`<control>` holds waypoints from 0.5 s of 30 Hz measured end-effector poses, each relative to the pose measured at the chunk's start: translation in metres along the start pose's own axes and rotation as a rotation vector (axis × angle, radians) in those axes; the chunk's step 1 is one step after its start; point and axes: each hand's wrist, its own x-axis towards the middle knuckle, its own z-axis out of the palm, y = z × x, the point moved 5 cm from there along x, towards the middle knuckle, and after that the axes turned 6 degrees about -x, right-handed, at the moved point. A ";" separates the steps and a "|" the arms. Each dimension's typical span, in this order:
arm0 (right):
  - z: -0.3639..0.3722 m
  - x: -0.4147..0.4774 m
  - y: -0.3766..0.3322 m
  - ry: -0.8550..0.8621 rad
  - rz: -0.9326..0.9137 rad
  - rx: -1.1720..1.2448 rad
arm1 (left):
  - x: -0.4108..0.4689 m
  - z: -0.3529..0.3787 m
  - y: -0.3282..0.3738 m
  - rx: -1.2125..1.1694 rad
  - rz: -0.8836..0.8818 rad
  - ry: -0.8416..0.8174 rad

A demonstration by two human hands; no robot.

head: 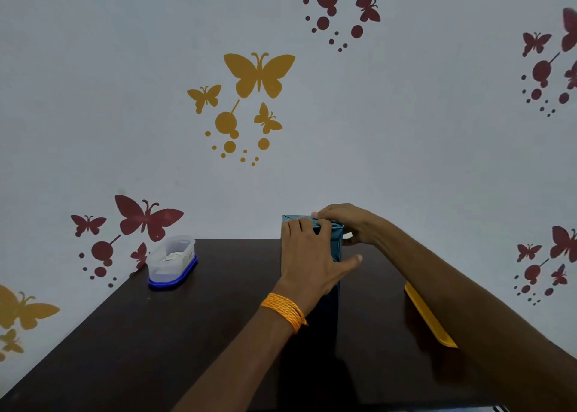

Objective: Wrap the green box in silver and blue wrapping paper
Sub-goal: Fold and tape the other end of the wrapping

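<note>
With the paper-sheathed green box [325, 311] upright on the table [187, 333], my left hand [307, 255] pressed flat on its near face while my right hand [346, 224] pinched the top wrapping paper flap [337, 241] (end-closing step, apparently), next requiring firm creasing and tape.

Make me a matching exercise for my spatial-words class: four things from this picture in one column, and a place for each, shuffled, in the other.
Things:
1 wrapped box
2 clear tub
3 yellow strip
4 orange thread band

Places:
A on the left wrist
B back-left corner of the table
C standing upright, mid-table
D table's right edge

Pairs: 1-C, 2-B, 3-D, 4-A
</note>
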 end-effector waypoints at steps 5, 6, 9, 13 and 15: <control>0.008 -0.002 0.008 0.027 0.065 0.244 | 0.000 0.000 -0.001 0.000 0.002 0.003; 0.008 -0.002 0.010 0.029 0.072 0.298 | 0.000 0.001 -0.002 -0.004 0.002 0.011; 0.007 -0.007 0.013 0.019 0.067 0.330 | 0.000 0.003 -0.002 -0.001 0.013 0.041; 0.009 -0.011 0.011 0.048 0.073 0.298 | -0.001 0.002 0.000 0.020 0.009 0.037; 0.009 -0.011 0.011 0.052 0.076 0.310 | -0.001 0.002 0.000 0.026 0.014 0.028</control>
